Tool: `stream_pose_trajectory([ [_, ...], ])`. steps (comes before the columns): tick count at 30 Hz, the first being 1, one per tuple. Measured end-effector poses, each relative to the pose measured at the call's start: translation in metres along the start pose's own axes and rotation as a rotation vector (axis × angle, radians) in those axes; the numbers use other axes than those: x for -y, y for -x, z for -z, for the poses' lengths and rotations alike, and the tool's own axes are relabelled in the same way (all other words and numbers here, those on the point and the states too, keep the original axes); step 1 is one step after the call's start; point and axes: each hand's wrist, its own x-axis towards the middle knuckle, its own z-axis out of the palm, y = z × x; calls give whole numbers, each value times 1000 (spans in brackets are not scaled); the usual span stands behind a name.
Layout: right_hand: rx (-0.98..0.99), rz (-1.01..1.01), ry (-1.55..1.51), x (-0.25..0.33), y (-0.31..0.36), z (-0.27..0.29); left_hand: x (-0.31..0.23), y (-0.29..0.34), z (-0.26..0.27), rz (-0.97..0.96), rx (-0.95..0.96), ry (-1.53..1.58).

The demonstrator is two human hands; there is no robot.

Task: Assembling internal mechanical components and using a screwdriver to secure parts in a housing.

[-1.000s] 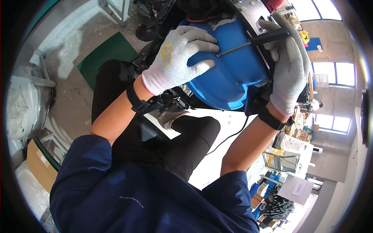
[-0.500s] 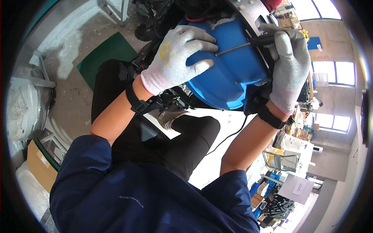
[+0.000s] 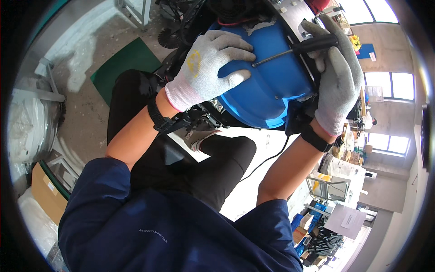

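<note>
A T-shaped screwdriver or hex driver with a black handle (image 3: 317, 44) and a thin metal shaft (image 3: 274, 58) reaches down to a blue moulded plastic shell (image 3: 258, 97). My right hand (image 3: 340, 75), in a grey-white knit glove, holds the handle loosely between thumb and fingers. The shaft's tip meets the shell near my left fingertips. My left hand (image 3: 206, 63), in a matching glove, lies over the shell's left side with fingers and thumb spread apart, nothing in them. Whether its fingertips press on the shell is hard to tell.
Dark machine parts and linkages (image 3: 199, 118) surround the shell. A black cable (image 3: 274, 158) hangs below. A green mat (image 3: 124, 68) lies on the floor to the left, and a cardboard box (image 3: 47, 192) stands at lower left. Cluttered shelves and benches (image 3: 326, 240) are on the right.
My right hand has loosened and turned on the driver, its fingers opening more so the black handle shows. My left hand has barely moved.
</note>
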Motion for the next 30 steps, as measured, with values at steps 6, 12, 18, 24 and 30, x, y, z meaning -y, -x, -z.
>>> stream_pose_trajectory([
  [6, -94, -96, 79, 6, 3, -8, 2, 2, -4, -19, -28, 7],
  [12, -289, -53, 260, 1, 3, -22, 0, 1, -1, -20, -10, -8],
  [18, -216, -154, 211, 13, 2, -19, 1, 2, 0, -6, -14, -10],
  [24, -163, -89, 110, 10, 1, -18, 1, 2, -2, -17, -16, -5],
  [30, -247, -104, 153, 3, 4, -14, 1, 3, -2, -25, -21, -12],
])
